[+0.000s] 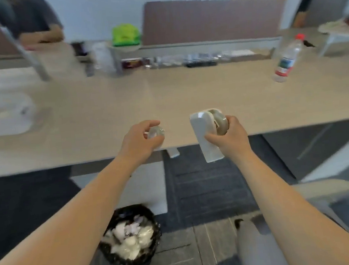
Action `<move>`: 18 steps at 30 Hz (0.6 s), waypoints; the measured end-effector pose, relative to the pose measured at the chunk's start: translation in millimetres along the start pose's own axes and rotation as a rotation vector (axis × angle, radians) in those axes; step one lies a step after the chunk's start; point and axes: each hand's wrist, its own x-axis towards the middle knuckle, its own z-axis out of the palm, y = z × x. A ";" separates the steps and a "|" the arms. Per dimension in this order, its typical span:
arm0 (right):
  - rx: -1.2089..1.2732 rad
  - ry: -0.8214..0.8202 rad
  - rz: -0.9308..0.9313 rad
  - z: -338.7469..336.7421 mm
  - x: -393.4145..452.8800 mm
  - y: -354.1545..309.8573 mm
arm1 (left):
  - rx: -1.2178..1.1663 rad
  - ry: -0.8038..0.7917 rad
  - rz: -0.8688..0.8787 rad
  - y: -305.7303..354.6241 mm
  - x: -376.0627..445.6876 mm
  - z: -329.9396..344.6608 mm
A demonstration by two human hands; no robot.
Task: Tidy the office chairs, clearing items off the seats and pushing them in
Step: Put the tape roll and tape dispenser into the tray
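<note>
Clearing step: left hand grips tape roll, right hand grips dispenser over desk; next likely set both down

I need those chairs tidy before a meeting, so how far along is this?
Midway, by the look of it. In hand: the left hand grips a tape roll, and the right hand grips a tape dispenser, both over the desk edge. Neither is set down yet. Left: the chair at lower right isn't pushed in.
</note>
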 end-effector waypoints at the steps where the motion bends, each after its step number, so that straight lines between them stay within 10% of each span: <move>1: 0.006 -0.047 -0.033 20.2 1.3 -15.2 | -0.002 0.056 -0.027 -8.9 -6.1 -23.4; 18: 0.098 -0.386 -0.248 355.8 1.5 -242.7 | 0.058 0.436 -0.261 -170.1 -27.3 -369.5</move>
